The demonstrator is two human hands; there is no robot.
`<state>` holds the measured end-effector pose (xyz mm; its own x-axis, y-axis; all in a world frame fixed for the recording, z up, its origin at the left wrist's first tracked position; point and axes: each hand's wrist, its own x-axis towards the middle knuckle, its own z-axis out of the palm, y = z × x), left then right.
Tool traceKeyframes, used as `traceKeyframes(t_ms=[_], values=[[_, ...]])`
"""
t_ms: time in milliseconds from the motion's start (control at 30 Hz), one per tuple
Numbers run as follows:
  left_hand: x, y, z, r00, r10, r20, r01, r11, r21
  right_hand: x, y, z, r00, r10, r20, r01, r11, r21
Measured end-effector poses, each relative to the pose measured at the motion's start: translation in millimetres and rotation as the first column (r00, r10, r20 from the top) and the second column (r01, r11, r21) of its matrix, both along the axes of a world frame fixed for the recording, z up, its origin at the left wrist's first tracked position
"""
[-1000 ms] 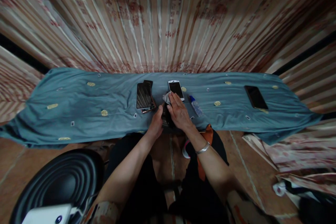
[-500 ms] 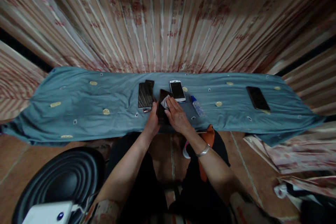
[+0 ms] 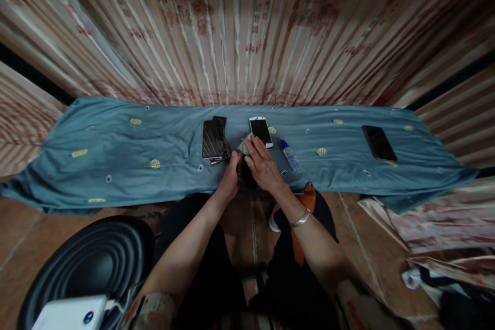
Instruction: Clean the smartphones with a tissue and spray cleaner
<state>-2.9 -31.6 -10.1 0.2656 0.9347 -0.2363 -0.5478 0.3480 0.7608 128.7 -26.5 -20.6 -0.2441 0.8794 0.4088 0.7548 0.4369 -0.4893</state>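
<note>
At the table's (image 3: 174, 139) near edge, left hand (image 3: 231, 175) is gripping dark phone (image 3: 246, 172) beneath right hand (image 3: 265, 165), whose close-set fingers are pressing cloth (image 3: 243, 146).

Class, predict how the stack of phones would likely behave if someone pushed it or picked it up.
The stack would probably slide apart if pushed, since its phones lie askew. The top phone may feel slippery, as its glossy surface shows striped reflections. Each should stay stiff, being a flat slab.

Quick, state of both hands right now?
Left hand: closed, holding a dark phone.
Right hand: holding a pale cloth against that phone.
</note>
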Motion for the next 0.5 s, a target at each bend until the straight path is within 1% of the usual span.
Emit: traceKeyframes(t_ms=[100, 200, 400, 500], values=[[-3.2, 5.7, -4.0, 0.998, 0.067, 0.021, -0.067, 0.998, -0.013, -6.3, -5.6, 1.1, 0.998, 0.065, 0.005, -0.065, 0.998, 0.003], [-4.1, 7.6, -6.5, 0.995, 0.100, 0.016, -0.100, 0.995, -0.004, -8.7, -6.9, 1.5, 0.996, 0.086, 0.004, -0.086, 0.996, 0.002], [0.8, 0.8, -3.4, 0.997, 0.022, -0.077, -0.021, 1.000, 0.009, -1.3, -0.3, -0.3, 1.000, 0.010, -0.002, -0.010, 1.000, 0.009], [1.8, 1.9, -0.8, 0.998, 0.029, -0.054, -0.029, 1.000, -0.001, -2.5, -1.6, -2.0, 0.999, 0.035, -0.008, -0.035, 0.999, 0.016]])
